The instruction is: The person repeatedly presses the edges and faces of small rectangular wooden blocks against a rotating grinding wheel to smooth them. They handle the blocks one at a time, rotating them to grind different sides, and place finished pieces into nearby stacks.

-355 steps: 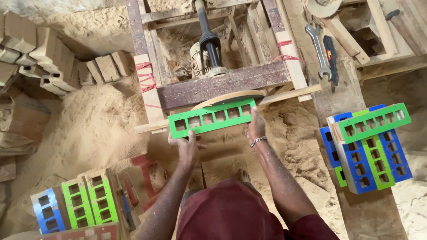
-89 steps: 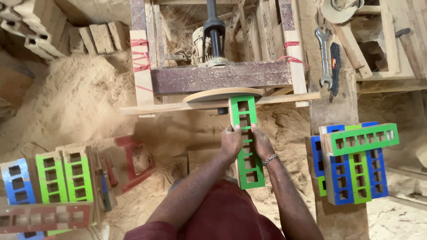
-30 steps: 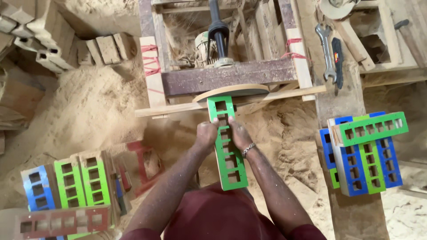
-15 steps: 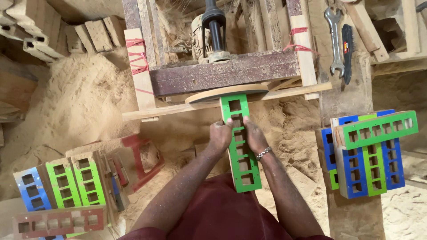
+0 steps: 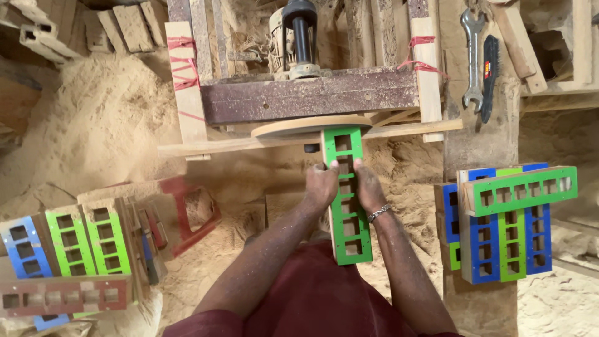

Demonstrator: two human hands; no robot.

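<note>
Between the hands, the wooden ladder-shaped frame (image 5: pixel 346 196) has a matt green painted face and bare pale edges. Just above it, the round wooden disc (image 5: pixel 312 126) looks smooth. Beyond that, the beam (image 5: pixel 306 100) is rough and dusty. Right of the hands hangs a dull metal wrench (image 5: pixel 472 56). Loose, powdery sawdust (image 5: pixel 100 131) lies to the left.

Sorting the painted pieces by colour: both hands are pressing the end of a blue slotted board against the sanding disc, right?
Not quite. In the head view, the slotted board held by the left hand and right hand is green, not blue. Its end does meet the sanding disc.
</note>
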